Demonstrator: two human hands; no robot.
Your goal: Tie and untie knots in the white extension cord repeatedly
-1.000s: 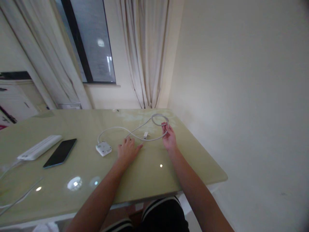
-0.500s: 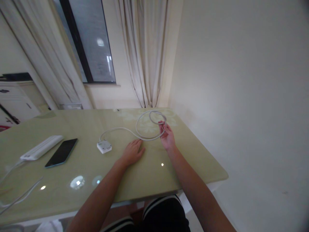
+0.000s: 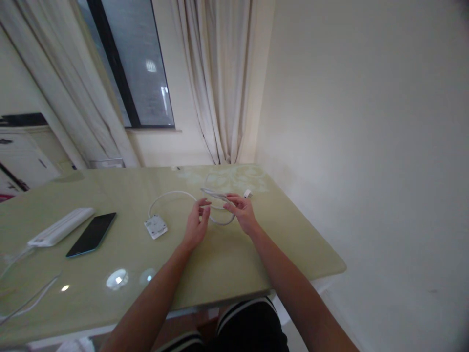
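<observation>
A white cable (image 3: 172, 192) runs from a small square white power strip (image 3: 156, 227) to my hands and lies in loops between them. My right hand (image 3: 242, 211) is closed on the bunched loops, pinching them between thumb and fingers just above the table. The cable's white plug (image 3: 248, 193) shows beyond the right hand's knuckles. My left hand (image 3: 197, 226) is raised beside the loops, its fingers curled around the cable where it passes between thumb and index finger. The left palm is partly hidden.
A black phone (image 3: 92, 234) lies on the green table (image 3: 227, 274), beside a long white power strip (image 3: 62, 227). Another white cable (image 3: 34, 300) lies at the near left. A wall (image 3: 366, 146) rises along the right, with curtains (image 3: 216, 83) behind.
My left hand has lifted off the table and curled at the cable. My right hand has moved slightly left and nearer; the wide loops have gathered into a smaller bunch, and the plug now shows.
</observation>
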